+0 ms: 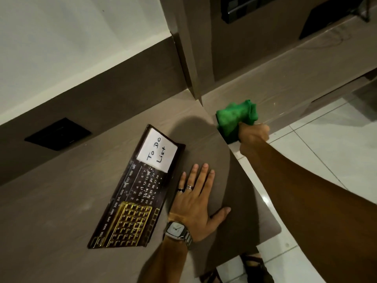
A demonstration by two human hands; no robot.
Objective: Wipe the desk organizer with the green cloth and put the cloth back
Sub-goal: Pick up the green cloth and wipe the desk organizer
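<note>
Landmark: the flat dark-brown desk organizer (138, 193), printed with a calendar and gold keypad and carrying a white "To Do List" card (157, 151), lying on the grey-brown wood-grain table (51, 211).
Left hand (196, 198): just right of the organizer, palm down on the table, fingers spread and gripping nothing; rings and a silver wristwatch (177, 230) show.
Right hand (254, 134): well to the organizer's upper right, past the table's edge, fist clamped on the bunched green cloth (236, 116).
Cloth position: apart from the organizer, over a lower ledge.
Stage: whether wiping is finished I cannot tell; pale specks remain on the calendar.
Risk: a wipe could drag the loose card or slide the unheld organizer.
Risk: the cloth's hanging end may catch the table corner.
</note>
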